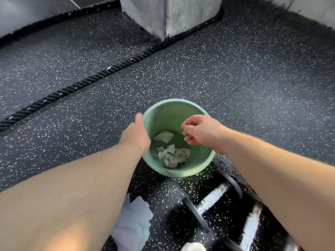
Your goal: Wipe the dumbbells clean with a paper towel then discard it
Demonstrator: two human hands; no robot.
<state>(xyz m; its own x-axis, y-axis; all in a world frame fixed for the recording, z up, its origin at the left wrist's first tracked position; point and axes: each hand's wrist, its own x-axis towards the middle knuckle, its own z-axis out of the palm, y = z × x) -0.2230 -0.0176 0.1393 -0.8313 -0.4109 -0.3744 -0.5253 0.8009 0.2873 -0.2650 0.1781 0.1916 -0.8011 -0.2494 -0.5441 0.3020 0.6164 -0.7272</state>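
Note:
A green bin (174,109) stands on the speckled floor with crumpled paper towels (172,154) lying at its bottom. My left hand (136,134) rests against the bin's left rim; whether it grips the rim is hidden. My right hand (201,131) hovers over the bin's right side, fingers loosely curled and apart, with nothing in them. Two black dumbbells with chrome handles lie just in front of the bin at the lower right: one (215,196) nearer the bin, the other (252,225) partly under my right forearm.
A pack of white paper towels (134,220) lies at the bottom centre beside my left forearm. A thick black rope (87,80) runs diagonally across the floor to a grey concrete pillar (168,13). A white round object (193,247) sits at the bottom edge.

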